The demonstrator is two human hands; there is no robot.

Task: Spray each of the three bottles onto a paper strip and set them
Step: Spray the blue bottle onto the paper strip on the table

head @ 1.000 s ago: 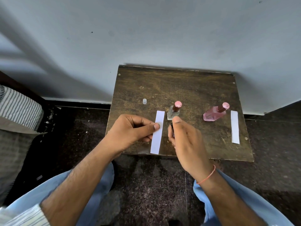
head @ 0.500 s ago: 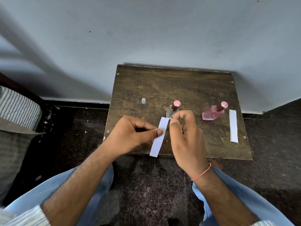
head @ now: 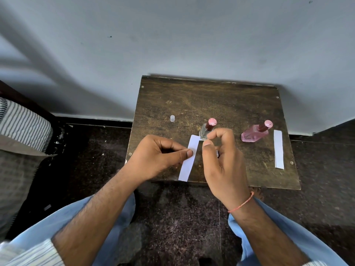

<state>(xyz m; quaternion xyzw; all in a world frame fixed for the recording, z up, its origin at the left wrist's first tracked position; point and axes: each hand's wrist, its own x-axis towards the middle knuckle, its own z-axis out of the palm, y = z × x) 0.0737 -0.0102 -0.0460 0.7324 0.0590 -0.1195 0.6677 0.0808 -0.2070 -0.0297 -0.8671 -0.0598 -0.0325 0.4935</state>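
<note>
My left hand [head: 157, 156] pinches a white paper strip [head: 189, 164] between thumb and forefinger, tilted over the front edge of the small wooden table [head: 211, 98]. My right hand [head: 224, 166] is curled just right of the strip, forefinger arched above the thumb. It closes around a small bottle [head: 217, 153], of which only a sliver shows between the fingers. A clear bottle with a pink cap [head: 206, 129] stands right behind the strip's top. A pink bottle [head: 253, 133] stands further right, beside a second strip [head: 278, 148] lying flat.
A small clear cap [head: 172, 118] stands alone on the table's left part. The table backs against a grey wall. Dark stone floor surrounds it, my knees in blue trousers are below, and striped bedding [head: 23, 127] lies at the far left.
My left hand lifted and tilted the strip, its top now leaning right toward my right hand. My right hand rose beside it, and its forefinger arched up over the thumb.
</note>
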